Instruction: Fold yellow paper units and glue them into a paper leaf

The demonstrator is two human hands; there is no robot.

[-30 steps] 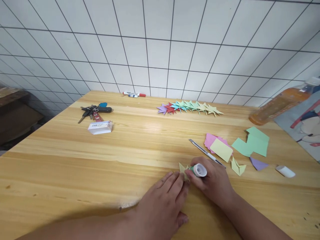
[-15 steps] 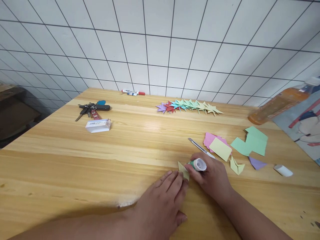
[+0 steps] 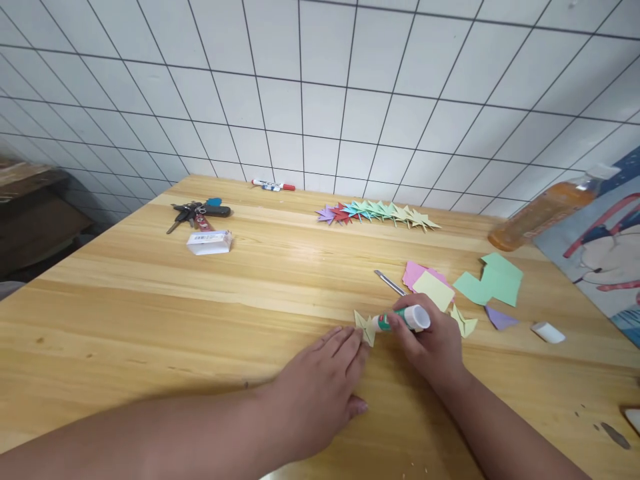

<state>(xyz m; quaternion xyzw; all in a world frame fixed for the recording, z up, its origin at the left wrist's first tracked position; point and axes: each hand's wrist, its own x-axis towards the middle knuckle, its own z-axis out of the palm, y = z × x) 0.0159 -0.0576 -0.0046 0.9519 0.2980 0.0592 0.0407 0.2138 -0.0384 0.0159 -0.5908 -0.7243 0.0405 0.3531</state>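
Observation:
My right hand (image 3: 434,343) grips a glue stick (image 3: 404,320), white and green, tilted so its tip meets the right side of a folded yellow paper piece (image 3: 366,325). Lying flat on the table, my left hand (image 3: 320,387) presses that piece at its lower left with outstretched fingertips. Just past my right hand lies a second folded yellow piece (image 3: 463,323). A yellow sheet (image 3: 433,290) rests on pink paper sheets (image 3: 413,272), beside a utility knife (image 3: 390,283) partly hidden behind my right hand.
A row of folded coloured paper pieces (image 3: 380,212) lies near the wall. Green paper (image 3: 500,280), a purple scrap (image 3: 500,317) and a white cap (image 3: 548,332) lie right. An orange drink bottle (image 3: 545,212) leans there. Keys (image 3: 200,212), a small box (image 3: 210,243) and a marker (image 3: 273,185) are left.
The glue stick has swung lower and to the right, with its tip now at the folded piece's right edge. My left fingers uncover more of the piece. The camera view has shifted slightly.

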